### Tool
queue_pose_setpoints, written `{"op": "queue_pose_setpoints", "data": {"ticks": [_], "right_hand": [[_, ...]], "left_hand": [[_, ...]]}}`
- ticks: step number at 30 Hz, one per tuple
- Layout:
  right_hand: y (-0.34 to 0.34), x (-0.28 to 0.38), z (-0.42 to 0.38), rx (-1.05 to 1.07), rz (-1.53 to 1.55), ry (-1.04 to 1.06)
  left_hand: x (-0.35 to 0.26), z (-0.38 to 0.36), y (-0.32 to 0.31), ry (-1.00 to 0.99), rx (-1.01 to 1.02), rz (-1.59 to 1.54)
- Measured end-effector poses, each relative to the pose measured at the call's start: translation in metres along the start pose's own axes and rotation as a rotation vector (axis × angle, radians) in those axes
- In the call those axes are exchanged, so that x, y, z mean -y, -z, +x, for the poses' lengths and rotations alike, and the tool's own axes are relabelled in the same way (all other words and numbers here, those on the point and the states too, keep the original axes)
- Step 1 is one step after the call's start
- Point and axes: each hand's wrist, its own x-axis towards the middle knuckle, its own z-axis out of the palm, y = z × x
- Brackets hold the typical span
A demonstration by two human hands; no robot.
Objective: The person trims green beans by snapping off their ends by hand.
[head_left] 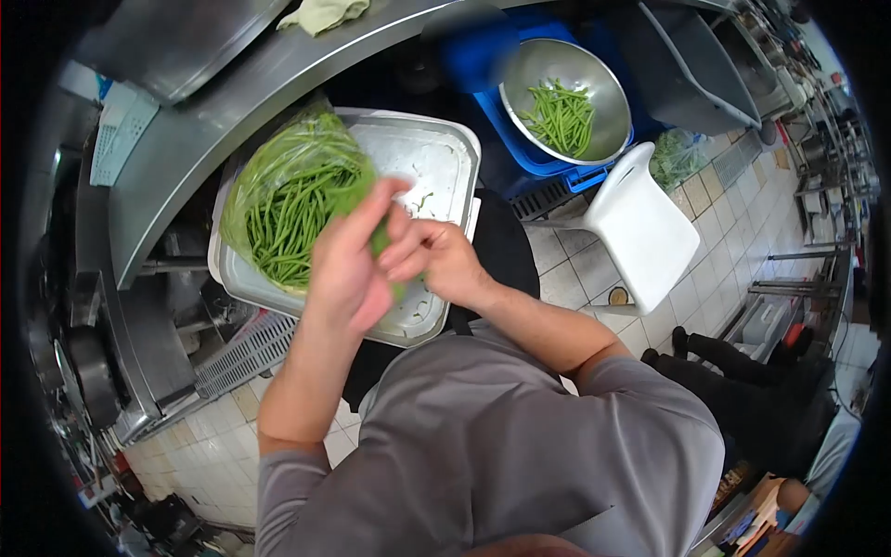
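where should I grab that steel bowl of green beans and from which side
Probably by the rim of the bowl, coming from above on the side nearest you. It sits open-topped in a blue crate; beans lie low in the middle, so the rim is free.

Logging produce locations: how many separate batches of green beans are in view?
2: a plastic bag of beans on the metal tray, at both hands; loose beans in the steel bowl. More may be hidden.
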Motion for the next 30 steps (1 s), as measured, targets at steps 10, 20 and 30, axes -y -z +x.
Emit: {"op": "queue_pose_setpoints", "data": {"ticks": [10,20,30], "right_hand": [[0.011,0.012,-0.026,-0.115,-0.176,-0.037],[-0.020,0.029,0.003,0.081,-0.191,0.001],[-0.049,0.021,0.015,0.077,-0.823,0.403]], "left_hand": [[0.018,0.080,-0.057,-0.782,0.065,1.225],[0.047,-0.053,0.086,-0.421,-0.259,0.627],[0.024,-0.070,0.111,-0.312,-0.278,0.511]]}}
